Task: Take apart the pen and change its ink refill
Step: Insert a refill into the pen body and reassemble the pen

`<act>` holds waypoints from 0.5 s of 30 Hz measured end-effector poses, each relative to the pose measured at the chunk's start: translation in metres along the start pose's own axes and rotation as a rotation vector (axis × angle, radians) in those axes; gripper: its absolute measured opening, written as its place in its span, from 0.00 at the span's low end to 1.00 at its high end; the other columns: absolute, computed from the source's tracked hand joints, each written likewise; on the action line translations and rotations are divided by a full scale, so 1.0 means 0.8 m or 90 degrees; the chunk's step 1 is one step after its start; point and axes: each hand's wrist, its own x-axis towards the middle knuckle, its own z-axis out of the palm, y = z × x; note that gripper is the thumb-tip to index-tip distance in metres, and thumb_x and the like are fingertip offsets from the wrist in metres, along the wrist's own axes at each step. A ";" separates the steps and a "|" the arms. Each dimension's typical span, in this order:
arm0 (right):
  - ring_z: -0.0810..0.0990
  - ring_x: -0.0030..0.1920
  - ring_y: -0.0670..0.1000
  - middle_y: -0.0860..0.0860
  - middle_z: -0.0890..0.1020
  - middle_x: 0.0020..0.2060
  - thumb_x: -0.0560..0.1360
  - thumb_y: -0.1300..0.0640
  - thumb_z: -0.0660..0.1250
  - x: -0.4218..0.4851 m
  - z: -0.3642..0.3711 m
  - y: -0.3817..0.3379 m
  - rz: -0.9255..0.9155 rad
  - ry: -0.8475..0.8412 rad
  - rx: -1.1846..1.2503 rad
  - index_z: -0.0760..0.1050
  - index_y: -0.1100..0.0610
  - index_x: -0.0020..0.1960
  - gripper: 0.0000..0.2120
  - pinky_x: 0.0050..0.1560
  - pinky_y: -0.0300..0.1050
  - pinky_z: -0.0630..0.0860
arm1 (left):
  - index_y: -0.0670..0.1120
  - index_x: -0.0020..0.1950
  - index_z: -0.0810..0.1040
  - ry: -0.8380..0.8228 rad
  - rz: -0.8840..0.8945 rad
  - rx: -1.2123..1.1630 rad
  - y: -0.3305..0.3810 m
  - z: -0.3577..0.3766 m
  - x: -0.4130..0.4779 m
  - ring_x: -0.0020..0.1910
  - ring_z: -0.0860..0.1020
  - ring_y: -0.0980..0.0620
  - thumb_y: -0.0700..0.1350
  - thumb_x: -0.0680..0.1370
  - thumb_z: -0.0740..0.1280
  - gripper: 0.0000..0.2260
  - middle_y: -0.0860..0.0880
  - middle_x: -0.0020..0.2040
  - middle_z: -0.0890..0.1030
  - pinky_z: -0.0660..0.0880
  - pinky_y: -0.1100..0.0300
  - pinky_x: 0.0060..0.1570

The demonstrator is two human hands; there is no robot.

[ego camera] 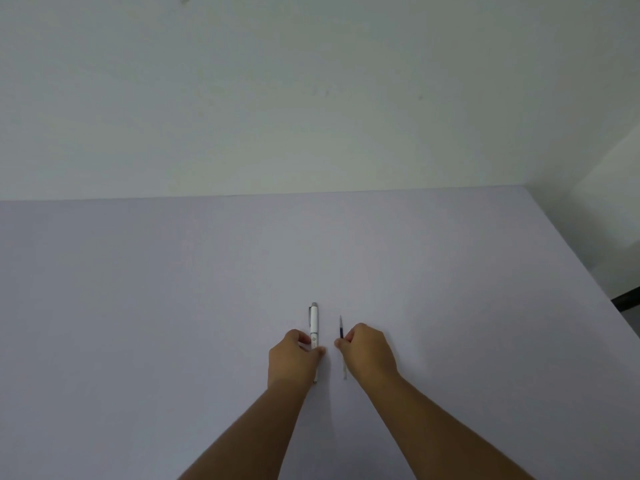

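A white pen with a grey end cap and a clip lies on the pale lilac table, pointing away from me. My left hand pinches its near part between thumb and fingers. To its right a thin ink refill with a dark blue upper part lies parallel to the pen; its pale lower end shows below my right hand, whose fingers are closed on its middle. Both hands rest low on the table, a few centimetres apart.
A plain white wall rises behind the table's far edge. The table's right edge runs diagonally at the right, with a dark bar beyond it.
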 end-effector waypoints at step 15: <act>0.82 0.47 0.55 0.55 0.83 0.48 0.76 0.48 0.65 -0.008 -0.004 0.007 0.010 -0.003 0.019 0.77 0.58 0.49 0.13 0.46 0.46 0.76 | 0.44 0.60 0.73 -0.038 0.001 0.024 0.000 -0.007 -0.005 0.34 0.73 0.58 0.48 0.74 0.72 0.18 0.48 0.46 0.77 0.66 0.70 0.26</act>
